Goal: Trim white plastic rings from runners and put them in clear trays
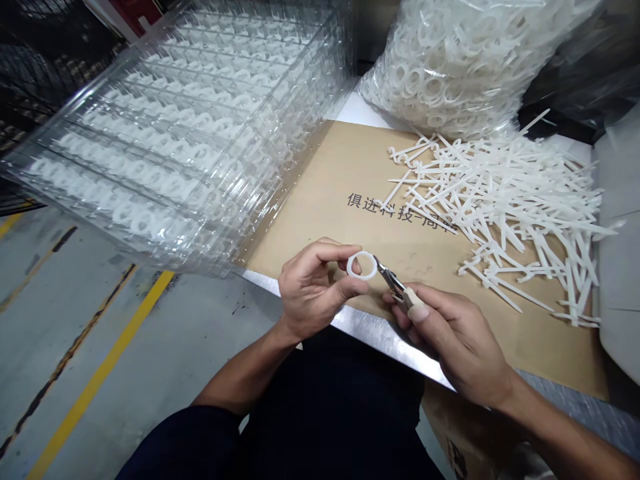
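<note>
Between the thumb and fingers of my left hand (317, 283) is a white plastic ring (362, 265), held upright above the near edge of the cardboard. My right hand (457, 340) is wrapped round a pair of nippers (400, 285) with pale handles. The metal jaws point up and left and meet the ring's right side; whether they close on it is too small to tell. A heap of white plastic sprue sticks (505, 193) lies on the cardboard sheet (320, 180), beyond my right hand.
Stacked clear plastic trays (165, 133) with rows of white rings stand at the left, overhanging the floor (100, 347). A clear bag full of rings (465, 73) is at the back right. The bench's metal edge (385, 340) runs beneath my hands.
</note>
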Tool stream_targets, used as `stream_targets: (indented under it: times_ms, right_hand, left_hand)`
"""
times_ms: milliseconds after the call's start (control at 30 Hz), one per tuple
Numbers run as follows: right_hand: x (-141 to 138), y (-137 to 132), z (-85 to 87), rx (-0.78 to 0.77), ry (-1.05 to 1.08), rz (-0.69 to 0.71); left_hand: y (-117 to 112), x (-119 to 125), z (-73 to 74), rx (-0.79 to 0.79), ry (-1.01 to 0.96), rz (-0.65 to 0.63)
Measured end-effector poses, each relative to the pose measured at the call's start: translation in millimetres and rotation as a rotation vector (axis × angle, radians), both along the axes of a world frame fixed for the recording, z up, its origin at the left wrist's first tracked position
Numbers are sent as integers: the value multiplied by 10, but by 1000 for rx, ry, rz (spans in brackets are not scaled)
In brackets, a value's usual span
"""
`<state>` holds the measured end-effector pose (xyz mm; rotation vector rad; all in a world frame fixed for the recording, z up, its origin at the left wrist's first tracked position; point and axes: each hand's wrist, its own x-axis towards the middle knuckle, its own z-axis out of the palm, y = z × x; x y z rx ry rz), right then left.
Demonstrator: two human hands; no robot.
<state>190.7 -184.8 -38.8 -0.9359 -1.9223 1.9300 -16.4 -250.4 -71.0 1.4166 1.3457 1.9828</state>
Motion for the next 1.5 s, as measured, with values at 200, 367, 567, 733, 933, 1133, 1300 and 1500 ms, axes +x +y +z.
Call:
stream_targets:
  times_ms: [200,367,567,733,933,1133,1300,1500]
  right_hand:
    - [1,0,-4,-2,12,3]
    - [-1,-2,-10,-1,23,3]
    - [-17,3,7,-8,37,0]
    - [-19,-1,0,-35,48,-5]
    - [2,0,-43,-62,38,6]
    - [-36,22,-4,-65,-6,26]
    - [-70,-5,45,-130,5,-38]
    - [-91,-34,22,-197,14,-118]
  left_hand:
    - [10,-6,5,33,9,-11]
    - [5,-10,-10,49,71,11]
    - [-4,-19,-41,63,68,17]
    - [-3,-32,-53,70,71,33]
    - [-12,20,-42,-2,-45,-6]
    - [-209,-97,421,-177,-281,-138]
    - [-432,-609,1066,-223,-90,-239]
    - [560,-1761,1527,-142,153,-16]
